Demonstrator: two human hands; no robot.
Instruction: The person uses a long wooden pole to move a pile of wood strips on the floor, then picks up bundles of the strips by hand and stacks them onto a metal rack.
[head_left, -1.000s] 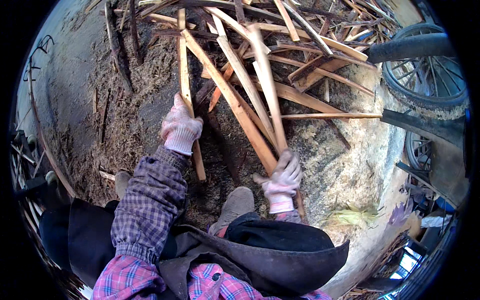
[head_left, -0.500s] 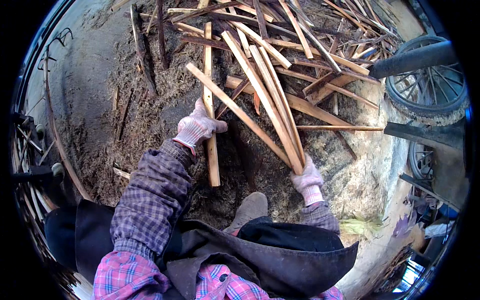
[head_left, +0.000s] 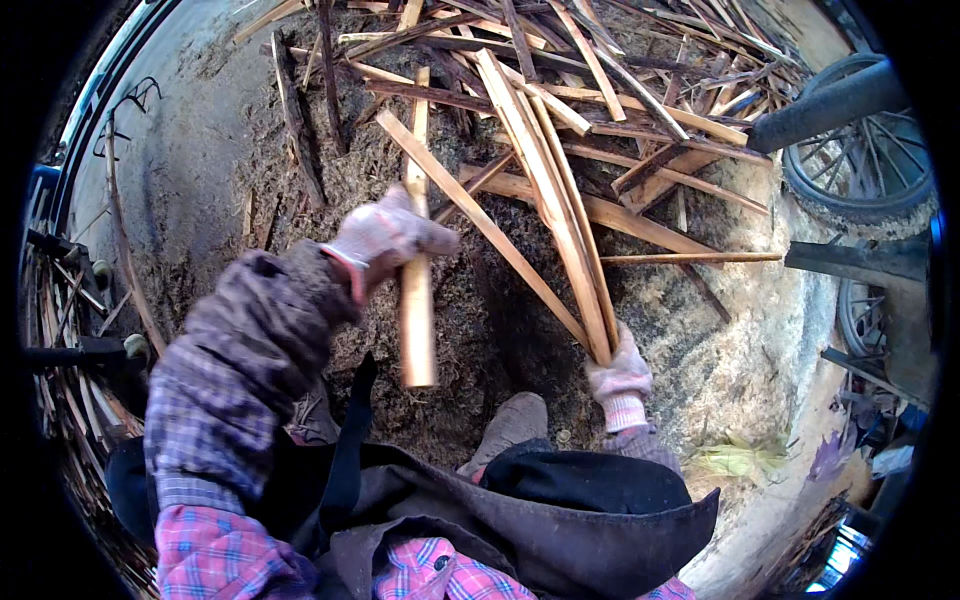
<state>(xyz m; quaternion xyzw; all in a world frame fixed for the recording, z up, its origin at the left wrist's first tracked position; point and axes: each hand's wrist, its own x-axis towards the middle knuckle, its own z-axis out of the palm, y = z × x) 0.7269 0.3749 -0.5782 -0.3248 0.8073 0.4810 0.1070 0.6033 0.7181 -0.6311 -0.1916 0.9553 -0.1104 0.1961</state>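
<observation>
My left hand (head_left: pixel 385 238), in a pale knit glove, is closed around a long flat wooden strip (head_left: pixel 416 330). The strip's lower end is smeared by motion, and its upper end points toward the pile. On the right, my gloved right hand (head_left: pixel 620 378) grips the lower ends of several light wooden strips (head_left: pixel 560 210). Most of these lie close together and point away from me. One strip (head_left: pixel 480 225) fans out to the left, its far end near the piece in my left hand.
A tangled pile of wood strips (head_left: pixel 640 100) covers the far ground. Spoked wheels (head_left: pixel 860 140) and a dark beam (head_left: pixel 840 105) stand at the right. More thin sticks (head_left: pixel 75 390) lie at the left edge. My shoe (head_left: pixel 510 430) rests on the debris-covered ground.
My left hand has shifted a little left with its wooden strip, which now looks raised and blurred. The left elbow has swung outward. My right hand still grips its bundle.
</observation>
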